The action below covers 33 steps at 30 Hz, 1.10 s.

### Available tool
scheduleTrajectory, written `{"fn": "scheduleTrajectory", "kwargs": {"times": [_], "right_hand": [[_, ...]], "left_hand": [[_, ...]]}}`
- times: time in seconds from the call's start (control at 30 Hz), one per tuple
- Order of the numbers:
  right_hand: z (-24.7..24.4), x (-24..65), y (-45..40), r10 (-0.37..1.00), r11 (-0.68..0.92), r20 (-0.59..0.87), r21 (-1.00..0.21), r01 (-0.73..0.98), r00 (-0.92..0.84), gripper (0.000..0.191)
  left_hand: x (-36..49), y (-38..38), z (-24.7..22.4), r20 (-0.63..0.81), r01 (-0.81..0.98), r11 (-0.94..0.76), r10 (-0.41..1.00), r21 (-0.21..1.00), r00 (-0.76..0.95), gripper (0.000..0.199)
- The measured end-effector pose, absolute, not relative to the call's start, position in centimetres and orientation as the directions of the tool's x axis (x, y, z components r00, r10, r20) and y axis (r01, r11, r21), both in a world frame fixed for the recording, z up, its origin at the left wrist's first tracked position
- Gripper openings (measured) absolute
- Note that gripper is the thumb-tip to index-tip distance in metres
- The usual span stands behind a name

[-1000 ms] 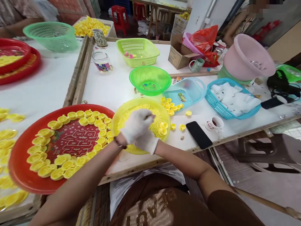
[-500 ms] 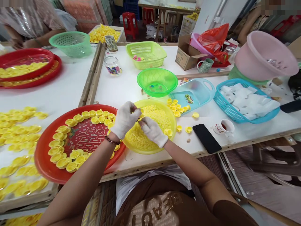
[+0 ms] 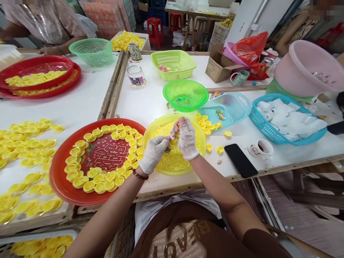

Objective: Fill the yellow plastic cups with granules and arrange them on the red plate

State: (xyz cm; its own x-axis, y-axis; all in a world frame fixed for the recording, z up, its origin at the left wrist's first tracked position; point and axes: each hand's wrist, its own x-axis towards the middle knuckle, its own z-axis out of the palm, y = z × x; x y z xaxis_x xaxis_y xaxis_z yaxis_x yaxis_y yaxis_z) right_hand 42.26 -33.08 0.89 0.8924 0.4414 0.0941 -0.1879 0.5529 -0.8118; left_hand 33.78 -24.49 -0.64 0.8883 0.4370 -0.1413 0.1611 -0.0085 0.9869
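Observation:
My left hand [image 3: 154, 153], in a white glove with a beaded bracelet at the wrist, is closed in a pinch on a small yellow plastic cup [image 3: 173, 143], mostly hidden by the fingers. My right hand [image 3: 187, 139], also gloved, meets it with fingers pressed together; what they hold is too small to make out. Both are above a yellow basin [image 3: 202, 152] filled with tiny yellow pieces [image 3: 172, 162]. To the left, a red round tray [image 3: 60, 181] bears a ring of yellow cups [image 3: 99, 187] around its patterned middle.
Loose yellow cups [image 3: 206, 124] lie on and beside a blue scoop-shaped tray [image 3: 231, 107]. Right of the basin are a black phone [image 3: 241, 160] and a teacup [image 3: 260, 148]. Behind stand a green bowl [image 3: 185, 95] and a blue basket [image 3: 288, 138]. Another person [image 3: 51, 25] sits at far left.
My right hand has risen and turned, with its fingertips now above the left hand's. My left hand has moved lower. The whole view has shifted slightly.

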Motion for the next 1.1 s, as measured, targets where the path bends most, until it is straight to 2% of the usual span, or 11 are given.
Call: {"fn": "scheduleTrajectory", "kwargs": {"times": [0.2, 0.3, 0.43, 0.5, 0.6, 0.7, 0.77, 0.87, 0.93, 1.03, 1.1], "right_hand": [[0.9, 42.8, -33.6, 0.432, 0.534, 0.061, -0.822, -0.200, 0.900, 0.036], [1.0, 43.0, -34.2, 0.438, 0.497, 0.037, -0.842, -0.208, 0.898, 0.035], [0.4, 42.7, -35.3, 0.483, 0.354, -0.007, -0.913, -0.202, 0.876, 0.032], [0.0, 42.3, -35.7, 0.525, 0.254, -0.011, -0.952, -0.169, 0.851, 0.030], [-0.2, 41.6, -36.0, 0.595, 0.103, 0.070, -0.995, 0.010, 0.801, 0.028], [0.1, 41.1, -36.0, 0.646, 0.044, 0.185, -0.978, 0.206, 0.741, 0.033], [0.2, 41.0, -35.9, 0.647, 0.031, 0.188, -0.975, 0.220, 0.739, 0.035], [-0.2, 41.1, -35.9, 0.619, 0.005, 0.112, -0.990, 0.138, 0.777, 0.034], [-0.7, 41.2, -35.9, 0.610, 0.002, 0.090, -0.994, 0.112, 0.787, 0.032], [-1.6, 41.3, -36.0, 0.625, -0.002, 0.133, -0.985, 0.172, 0.769, 0.030], [-2.1, 41.3, -36.0, 0.640, -0.018, 0.183, -0.967, 0.253, 0.746, 0.031]], "left_hand": [[33.8, -24.2, -0.9, -0.175, 0.171, 0.050, 0.448, 0.984, 0.877, 0.040], [33.5, -23.7, -0.7, -0.217, 0.175, 0.133, 0.450, 0.976, 0.866, 0.039], [33.1, -23.0, -0.2, -0.275, 0.146, 0.312, 0.424, 0.939, 0.863, 0.040], [32.9, -22.7, -0.1, -0.258, 0.127, 0.307, 0.437, 0.943, 0.862, 0.040], [32.8, -22.5, -0.4, -0.197, 0.111, 0.203, 0.477, 0.973, 0.857, 0.041], [32.7, -22.6, -0.8, -0.155, 0.102, 0.133, 0.482, 0.986, 0.862, 0.042], [32.6, -22.6, -0.9, -0.148, 0.100, 0.122, 0.491, 0.987, 0.858, 0.042], [32.1, -22.0, -0.5, -0.162, 0.110, 0.129, 0.535, 0.986, 0.829, 0.040], [31.2, -20.7, -0.1, -0.151, 0.134, 0.072, 0.580, 0.988, 0.801, 0.036], [29.1, -17.1, 0.2, -0.001, 0.277, -0.267, 0.719, 0.923, 0.695, 0.029], [27.3, -13.8, -0.1, 0.152, 0.456, -0.491, 0.786, 0.742, 0.599, 0.027]]}}
